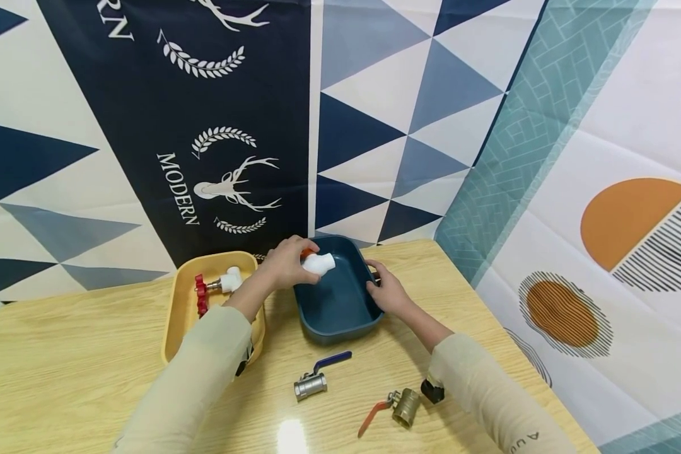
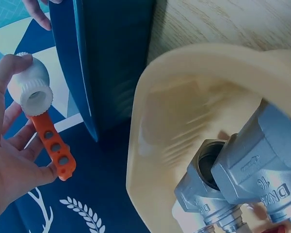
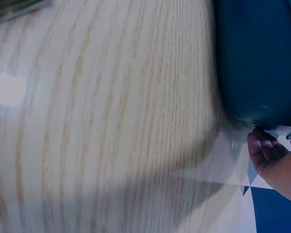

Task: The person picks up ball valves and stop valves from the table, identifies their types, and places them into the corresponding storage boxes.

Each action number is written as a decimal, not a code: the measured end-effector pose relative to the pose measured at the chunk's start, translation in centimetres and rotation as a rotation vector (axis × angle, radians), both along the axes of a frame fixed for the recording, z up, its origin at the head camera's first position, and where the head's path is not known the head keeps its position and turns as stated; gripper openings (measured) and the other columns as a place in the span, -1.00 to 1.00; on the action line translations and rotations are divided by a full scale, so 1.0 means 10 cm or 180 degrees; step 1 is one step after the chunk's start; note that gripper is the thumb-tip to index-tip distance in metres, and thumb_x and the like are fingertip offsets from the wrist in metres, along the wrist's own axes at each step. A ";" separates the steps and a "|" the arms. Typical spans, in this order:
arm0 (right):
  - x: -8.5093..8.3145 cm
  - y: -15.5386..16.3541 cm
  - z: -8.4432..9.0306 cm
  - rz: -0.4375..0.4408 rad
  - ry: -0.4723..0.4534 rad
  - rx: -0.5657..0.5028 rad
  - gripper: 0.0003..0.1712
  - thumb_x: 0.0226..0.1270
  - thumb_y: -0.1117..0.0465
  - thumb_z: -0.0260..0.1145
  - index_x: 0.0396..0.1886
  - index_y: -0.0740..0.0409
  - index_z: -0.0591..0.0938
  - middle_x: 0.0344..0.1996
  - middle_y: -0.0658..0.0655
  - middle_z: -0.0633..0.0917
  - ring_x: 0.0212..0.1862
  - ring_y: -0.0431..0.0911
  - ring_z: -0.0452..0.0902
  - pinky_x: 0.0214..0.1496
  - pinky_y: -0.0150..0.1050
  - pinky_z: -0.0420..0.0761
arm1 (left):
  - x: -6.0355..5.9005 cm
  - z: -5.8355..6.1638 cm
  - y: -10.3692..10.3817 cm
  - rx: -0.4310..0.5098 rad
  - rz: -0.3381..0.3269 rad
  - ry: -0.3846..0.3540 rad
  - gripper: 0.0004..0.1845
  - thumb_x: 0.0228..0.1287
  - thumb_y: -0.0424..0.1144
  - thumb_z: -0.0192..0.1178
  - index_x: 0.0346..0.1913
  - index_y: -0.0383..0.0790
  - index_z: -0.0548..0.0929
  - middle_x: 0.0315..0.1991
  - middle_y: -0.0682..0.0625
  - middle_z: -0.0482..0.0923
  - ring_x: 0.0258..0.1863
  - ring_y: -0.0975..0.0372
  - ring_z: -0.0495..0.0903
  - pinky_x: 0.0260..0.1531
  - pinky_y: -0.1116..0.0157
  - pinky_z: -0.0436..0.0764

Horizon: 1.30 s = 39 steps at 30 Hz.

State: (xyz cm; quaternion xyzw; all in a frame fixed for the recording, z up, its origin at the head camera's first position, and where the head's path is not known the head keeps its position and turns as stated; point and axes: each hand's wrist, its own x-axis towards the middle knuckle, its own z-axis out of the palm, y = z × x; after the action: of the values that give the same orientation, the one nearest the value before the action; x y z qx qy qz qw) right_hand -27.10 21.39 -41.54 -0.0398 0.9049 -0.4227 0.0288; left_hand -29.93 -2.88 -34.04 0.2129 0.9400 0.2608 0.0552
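the left grip [image 1: 287, 263] pinches between thumb and fingers, the right grip [image 1: 389, 291] curls its fingers.

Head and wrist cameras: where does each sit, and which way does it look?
Head: on the head, facing forward and down at the blue tray; left hand, right hand, sleeves show.
Left wrist: on that wrist, facing the white valve and yellow tray; both hands partly show.
Right wrist: on that wrist, facing tabletop and blue tray; right hand partly shows.
Head and left wrist share the white valve.
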 end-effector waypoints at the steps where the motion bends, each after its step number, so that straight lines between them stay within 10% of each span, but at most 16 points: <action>1: 0.00 0.00 0.00 0.0002 0.0011 0.0003 -0.41 0.39 0.32 0.00 0.40 0.13 0.19 0.09 0.37 0.51 -0.02 0.13 0.50 -0.11 -0.08 0.55 | -0.01 0.00 0.01 0.0005 0.0003 0.0012 -0.37 -0.08 -0.05 0.38 0.14 -0.11 0.51 0.09 -0.06 0.43 0.06 0.08 0.36 0.01 0.03 0.38; 39: 0.02 -0.01 -0.01 -0.0094 0.0012 -0.0043 -0.42 0.38 0.32 0.03 0.39 0.11 0.23 0.04 0.33 0.54 -0.07 0.06 0.51 -0.12 -0.11 0.56 | -0.22 -0.17 0.24 -0.0068 0.0011 0.0023 -0.32 -0.09 -0.05 0.38 0.18 -0.12 0.46 0.08 -0.10 0.41 0.05 0.04 0.34 0.00 0.01 0.38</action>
State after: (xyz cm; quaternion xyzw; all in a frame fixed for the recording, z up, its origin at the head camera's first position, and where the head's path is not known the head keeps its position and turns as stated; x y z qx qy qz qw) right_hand -26.91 21.26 -41.62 -0.0274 0.9026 -0.4292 0.0205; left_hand -32.15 -0.51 -35.77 0.2117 0.9433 0.2500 0.0536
